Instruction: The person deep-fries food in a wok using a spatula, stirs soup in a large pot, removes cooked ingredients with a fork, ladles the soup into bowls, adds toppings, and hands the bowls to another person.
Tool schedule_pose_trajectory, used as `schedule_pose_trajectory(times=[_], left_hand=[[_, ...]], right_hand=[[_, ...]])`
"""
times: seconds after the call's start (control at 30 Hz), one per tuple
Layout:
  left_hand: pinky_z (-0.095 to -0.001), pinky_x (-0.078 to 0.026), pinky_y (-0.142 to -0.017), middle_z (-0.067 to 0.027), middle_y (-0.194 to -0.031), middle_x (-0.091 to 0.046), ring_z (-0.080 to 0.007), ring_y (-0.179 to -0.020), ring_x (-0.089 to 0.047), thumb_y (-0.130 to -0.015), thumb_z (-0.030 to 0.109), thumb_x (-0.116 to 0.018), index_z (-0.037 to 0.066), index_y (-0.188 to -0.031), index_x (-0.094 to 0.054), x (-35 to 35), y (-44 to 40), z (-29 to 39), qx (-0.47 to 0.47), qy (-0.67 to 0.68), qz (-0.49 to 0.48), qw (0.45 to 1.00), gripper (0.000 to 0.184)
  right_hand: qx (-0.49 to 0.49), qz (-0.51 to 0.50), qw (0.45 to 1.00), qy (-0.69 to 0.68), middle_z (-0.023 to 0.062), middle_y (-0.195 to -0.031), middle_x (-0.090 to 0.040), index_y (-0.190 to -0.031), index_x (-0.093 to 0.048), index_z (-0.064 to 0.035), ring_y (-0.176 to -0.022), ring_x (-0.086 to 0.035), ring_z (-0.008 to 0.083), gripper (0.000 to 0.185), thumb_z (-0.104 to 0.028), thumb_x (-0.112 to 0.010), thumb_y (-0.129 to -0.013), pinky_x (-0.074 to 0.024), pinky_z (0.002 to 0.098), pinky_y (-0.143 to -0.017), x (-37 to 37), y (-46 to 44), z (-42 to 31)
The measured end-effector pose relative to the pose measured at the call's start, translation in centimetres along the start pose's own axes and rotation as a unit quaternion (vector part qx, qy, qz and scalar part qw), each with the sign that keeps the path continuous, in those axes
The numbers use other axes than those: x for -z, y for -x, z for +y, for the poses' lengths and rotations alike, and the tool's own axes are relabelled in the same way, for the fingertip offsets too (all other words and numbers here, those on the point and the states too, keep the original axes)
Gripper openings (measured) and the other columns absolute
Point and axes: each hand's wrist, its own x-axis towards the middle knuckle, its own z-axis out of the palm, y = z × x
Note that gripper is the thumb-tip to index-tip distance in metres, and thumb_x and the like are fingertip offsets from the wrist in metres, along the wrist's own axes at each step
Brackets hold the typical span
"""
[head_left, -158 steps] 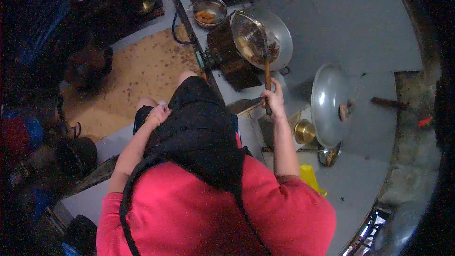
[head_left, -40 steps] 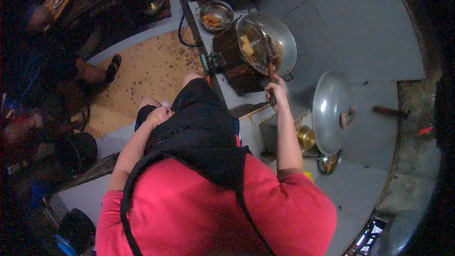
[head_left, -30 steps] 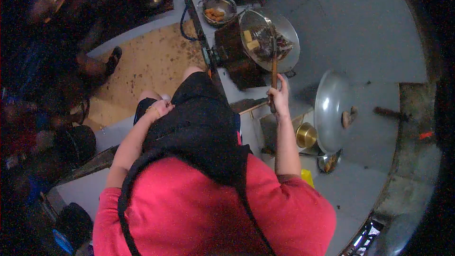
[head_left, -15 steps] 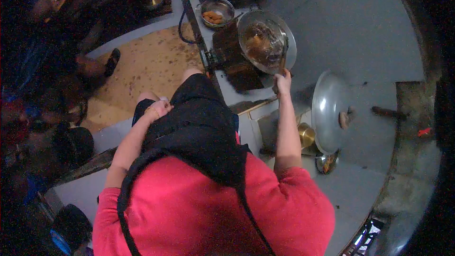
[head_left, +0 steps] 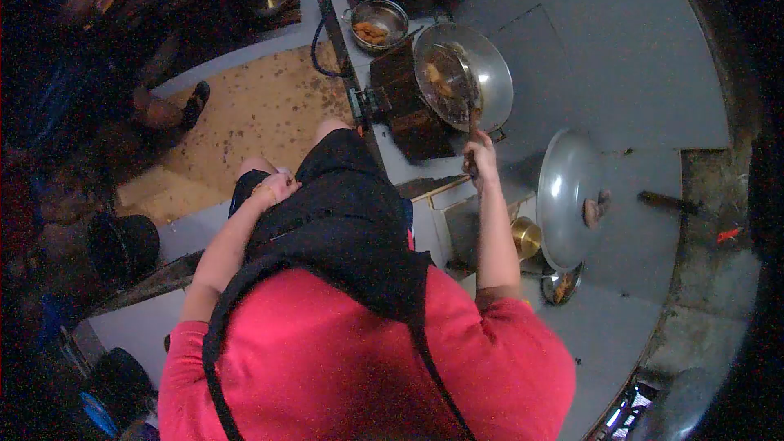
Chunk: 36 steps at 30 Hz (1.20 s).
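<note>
My right hand is closed around a long-handled cooking utensil, its dark handle reaching over the near rim of a wide metal wok. What kind of head it has is hard to make out inside the pan. Brownish liquid and a light-brown piece of food show in the wok. Against the black apron on my lap rests my left hand, fingers curled in. Whether those fingers hold anything does not show.
A metal colander with several orange-brown fried pieces stands behind the wok's left side. To the right a large domed lid leans beside a brass-coloured pot. A small bowl sits below it. Another person's foot is on the left floor.
My right hand has shifted slightly left and down, swinging the utensil leftward in the wok. The food and liquid look rearranged. My left hand stays on my lap.
</note>
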Motion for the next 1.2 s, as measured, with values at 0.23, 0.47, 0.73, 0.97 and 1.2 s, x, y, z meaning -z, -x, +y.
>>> schedule_pose_trajectory(times=[0.23, 0.47, 0.73, 0.97, 1.2], left_hand=[[-0.0384, -0.043, -0.065, -0.0164, -0.072, -0.058, -0.0311, -0.072, -0.057, -0.076, 0.037, -0.053, 0.006, -0.069, -0.055, 0.5, 0.2, 0.3, 0.008, 0.007, -0.004, 1.000, 0.032], [-0.0396, -0.043, -0.065, -0.0167, -0.072, -0.058, -0.0319, -0.074, -0.057, -0.076, 0.038, -0.051, 0.006, -0.072, -0.055, 1.7, 1.1, 1.7, 0.028, -0.003, -0.040, 0.999, 0.032], [-0.0397, -0.043, -0.070, -0.0175, -0.077, -0.059, -0.0318, -0.078, -0.057, -0.077, 0.038, -0.050, 0.007, -0.076, -0.059, -0.2, 0.5, 0.9, 0.032, -0.032, -0.031, 0.998, 0.033], [-0.0390, -0.043, -0.071, -0.0169, -0.079, -0.060, -0.0311, -0.080, -0.057, -0.076, 0.038, -0.051, 0.007, -0.077, -0.060, 0.5, 0.7, 1.7, 0.069, -0.019, -0.039, 0.997, 0.032], [-0.0395, -0.043, -0.071, -0.0167, -0.079, -0.060, -0.0309, -0.080, -0.057, -0.076, 0.037, -0.050, 0.009, -0.083, -0.059, -0.5, 0.6, 0.5, 0.068, -0.020, -0.035, 0.997, 0.031]], right_hand=[[0.064, -0.032, 0.997, 0.035, 0.0053, -0.061, -0.046, -0.119, -0.035, -0.0112, -0.041, -0.041, 0.0131, 0.057, -0.002, -0.048, -0.064, -0.0329, 0.0272, -0.038, 0.3, 0.7, 1.5], [0.079, -0.038, 0.995, 0.053, 0.0048, -0.059, -0.045, -0.121, -0.034, -0.0129, -0.042, -0.041, 0.0116, 0.062, -0.003, -0.050, -0.062, -0.0333, 0.0267, -0.037, -0.2, 4.1, 0.5], [0.017, -0.044, 0.999, 0.014, 0.0049, -0.058, -0.044, -0.119, -0.035, -0.0134, -0.040, -0.040, 0.0119, 0.058, -0.002, -0.048, -0.063, -0.0329, 0.0258, -0.036, 0.8, 5.6, -1.1], [0.069, 0.018, 0.997, 0.019, 0.0071, -0.063, -0.048, -0.112, -0.037, -0.0060, -0.042, -0.043, 0.0139, 0.051, -0.004, -0.051, -0.063, -0.0344, 0.0273, -0.037, 2.5, -2.4, 3.1], [0.122, 0.105, 0.977, 0.138, 0.0070, -0.068, -0.047, -0.108, -0.038, -0.0038, -0.049, -0.044, 0.0151, 0.050, -0.007, -0.054, -0.061, -0.0343, 0.0283, -0.037, 3.1, -9.8, 5.8]])
